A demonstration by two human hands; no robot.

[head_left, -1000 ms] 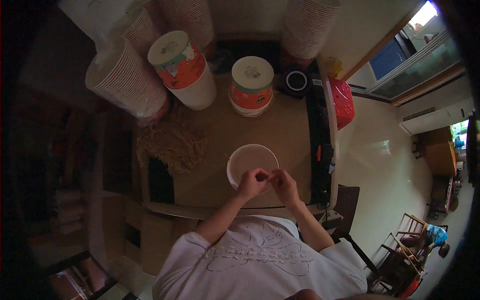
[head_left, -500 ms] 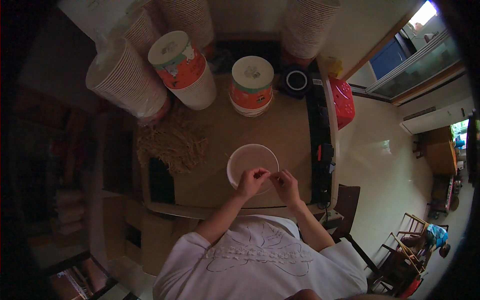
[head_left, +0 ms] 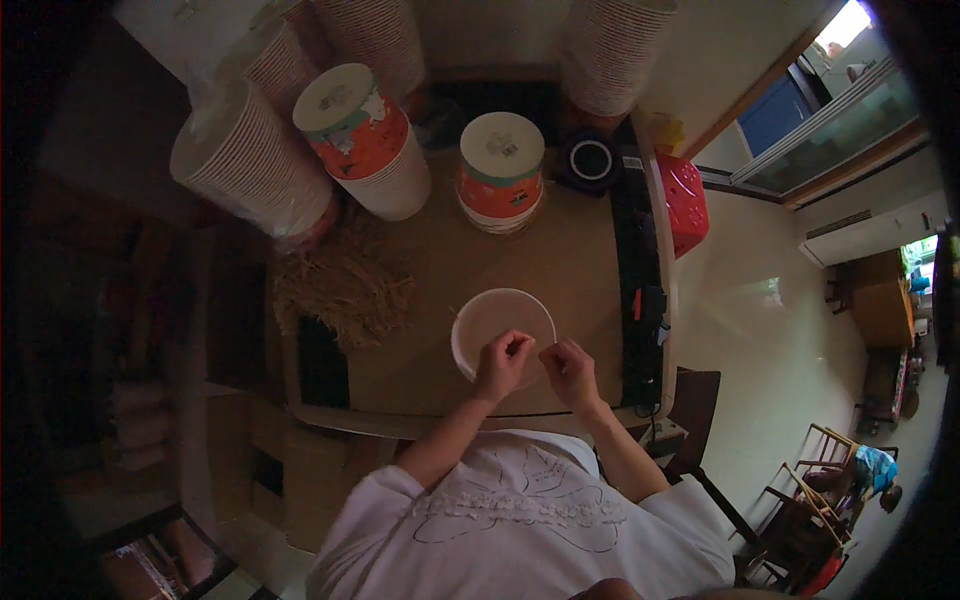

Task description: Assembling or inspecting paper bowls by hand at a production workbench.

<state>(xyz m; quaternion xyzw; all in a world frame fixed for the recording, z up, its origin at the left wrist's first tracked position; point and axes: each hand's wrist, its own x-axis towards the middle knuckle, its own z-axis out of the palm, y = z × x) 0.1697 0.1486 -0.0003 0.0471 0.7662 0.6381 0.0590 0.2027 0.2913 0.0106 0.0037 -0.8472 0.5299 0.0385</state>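
A white round paper tub (head_left: 492, 315) stands mouth up on the brown tabletop board (head_left: 420, 370), close to the table's front edge. Over its near side my left hand (head_left: 500, 366) is closed in a pinch, thumb against forefinger. My right hand (head_left: 570, 374) pinches too, at the tub's right rim. A small gap separates the fingertips, and whatever they hold is too fine to make out. Left of the tub lies a loose heap of tan, straw-like strips (head_left: 345, 285). Beyond the tub, upturned orange-and-green printed tubs (head_left: 502, 170) form a short stack.
A leaning printed stack (head_left: 365, 150) and tall plastic-wrapped stacks of white tubs (head_left: 245, 160) fill the back left; another stack (head_left: 615, 60) is at the back right. Nearby are a dark roll-shaped object (head_left: 590, 160) and a red stool (head_left: 682, 205). A person (head_left: 875, 470) sits far right.
My fingertips have drawn apart; the left hand shifted slightly left, and the right hand barely moved. The tub has slid a little to the left.
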